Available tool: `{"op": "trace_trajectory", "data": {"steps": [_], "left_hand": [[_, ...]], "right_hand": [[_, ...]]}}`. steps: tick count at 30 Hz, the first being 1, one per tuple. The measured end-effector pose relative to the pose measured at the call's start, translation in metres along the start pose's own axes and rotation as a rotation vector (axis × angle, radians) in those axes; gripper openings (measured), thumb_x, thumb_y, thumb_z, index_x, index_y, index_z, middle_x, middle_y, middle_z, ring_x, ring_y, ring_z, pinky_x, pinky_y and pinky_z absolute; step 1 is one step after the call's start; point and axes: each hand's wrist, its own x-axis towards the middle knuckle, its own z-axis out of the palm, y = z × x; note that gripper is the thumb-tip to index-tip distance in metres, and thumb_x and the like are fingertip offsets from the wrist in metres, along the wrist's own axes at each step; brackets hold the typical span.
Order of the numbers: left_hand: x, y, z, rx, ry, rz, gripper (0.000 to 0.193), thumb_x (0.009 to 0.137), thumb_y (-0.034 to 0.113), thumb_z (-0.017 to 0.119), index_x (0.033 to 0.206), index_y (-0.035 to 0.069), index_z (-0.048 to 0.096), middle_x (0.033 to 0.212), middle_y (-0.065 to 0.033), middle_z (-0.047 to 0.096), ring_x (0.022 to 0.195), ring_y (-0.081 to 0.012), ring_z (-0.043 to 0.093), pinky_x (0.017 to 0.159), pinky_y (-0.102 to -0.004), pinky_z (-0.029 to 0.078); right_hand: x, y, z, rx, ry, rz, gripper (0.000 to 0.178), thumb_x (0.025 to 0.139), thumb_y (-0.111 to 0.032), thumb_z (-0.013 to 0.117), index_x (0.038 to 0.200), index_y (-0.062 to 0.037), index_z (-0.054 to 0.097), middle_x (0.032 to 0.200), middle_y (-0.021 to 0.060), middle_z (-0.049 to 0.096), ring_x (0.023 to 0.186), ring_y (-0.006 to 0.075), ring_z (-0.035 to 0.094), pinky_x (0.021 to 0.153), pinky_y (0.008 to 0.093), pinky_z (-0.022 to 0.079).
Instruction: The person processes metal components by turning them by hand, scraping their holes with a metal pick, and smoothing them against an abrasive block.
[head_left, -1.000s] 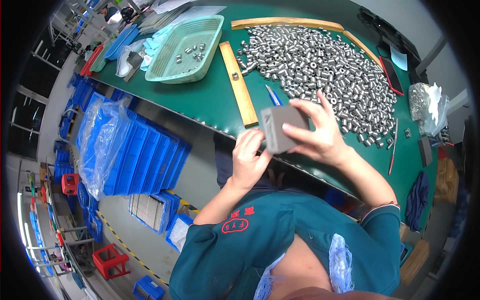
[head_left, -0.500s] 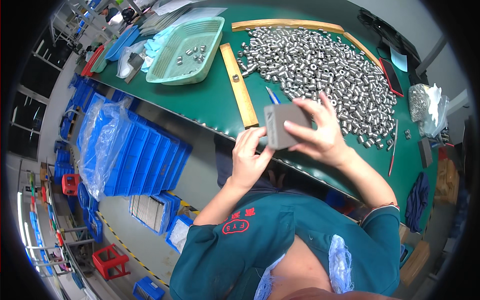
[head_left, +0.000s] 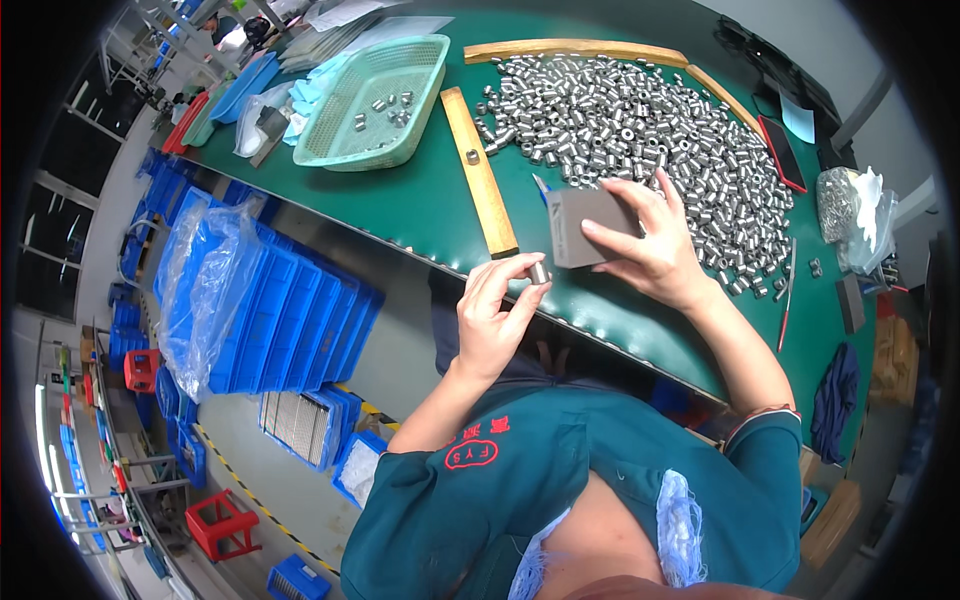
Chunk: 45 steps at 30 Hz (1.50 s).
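Left grip (head_left: 490,318) pinches a metal cylinder (head_left: 540,273), right grip (head_left: 662,250) clasps a grey block (head_left: 578,228); beyond them spreads the green counter (head_left: 400,208), left of them stand blue crates (head_left: 285,325).

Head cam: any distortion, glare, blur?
Head view throughout: fisheye bows the outline of the green table, corners go black; bright glints on the metal cylinders and plastic wrap; left hand and right hand look fairly crisp.

The teal short-sleeved shirt (head_left: 535,480) bears a red emblem (head_left: 471,455).
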Motion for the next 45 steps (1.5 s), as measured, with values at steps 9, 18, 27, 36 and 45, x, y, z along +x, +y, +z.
{"op": "trace_trajectory", "data": {"steps": [9,18,27,36,45], "left_hand": [[-0.001,0.0,0.004,-0.117,0.038,-0.12,0.029,0.073,0.005,0.07,0.101,0.002,0.062,0.092,-0.0096,0.064,0.087,-0.024,0.06,0.083,-0.0335,0.043],[-0.002,-0.002,0.003,0.055,-0.026,0.032,0.027,0.069,0.005,0.068,0.095,0.001,0.059,0.092,-0.0131,0.062,0.089,-0.0321,0.058,0.083,-0.0384,0.043],[-0.003,-0.004,0.0,-0.357,0.002,-0.128,0.025,0.085,0.0,0.062,0.109,-0.001,0.057,0.097,-0.0106,0.064,0.093,-0.0153,0.061,0.085,-0.0269,0.047],[0.003,0.004,0.003,-0.72,-0.039,-0.371,0.03,0.086,0.001,0.061,0.114,0.0,0.053,0.1,-0.0121,0.064,0.095,-0.0163,0.06,0.086,-0.027,0.046],[0.002,0.0,0.011,-0.169,-0.041,-0.128,0.029,0.075,0.004,0.069,0.102,-0.001,0.061,0.096,-0.0114,0.065,0.089,-0.0222,0.061,0.08,-0.0306,0.047]], "right_hand": [[0.001,-0.013,0.001,0.129,0.032,0.004,0.056,0.066,-0.038,0.074,0.119,-0.0286,0.059,0.127,0.0147,0.048,0.116,0.03,0.049,0.101,0.0608,0.025],[0.001,-0.015,0.003,0.146,0.009,-0.016,0.053,0.066,-0.038,0.073,0.117,-0.0299,0.061,0.126,0.014,0.049,0.114,0.029,0.051,0.1,0.062,0.026],[0.006,0.014,-0.01,-0.127,0.025,0.05,0.061,0.062,-0.027,0.077,0.12,-0.031,0.058,0.125,0.0109,0.05,0.116,0.0276,0.049,0.103,0.059,0.025],[0.002,0.039,-0.03,-0.222,0.082,0.299,0.056,0.075,-0.029,0.07,0.128,-0.0255,0.053,0.131,0.0135,0.046,0.12,0.0301,0.045,0.106,0.056,0.021],[0.018,-0.035,-0.026,0.176,-0.073,0.022,0.056,0.065,-0.033,0.077,0.118,-0.0297,0.06,0.128,0.0157,0.047,0.118,0.0314,0.048,0.102,0.0606,0.025]]}}
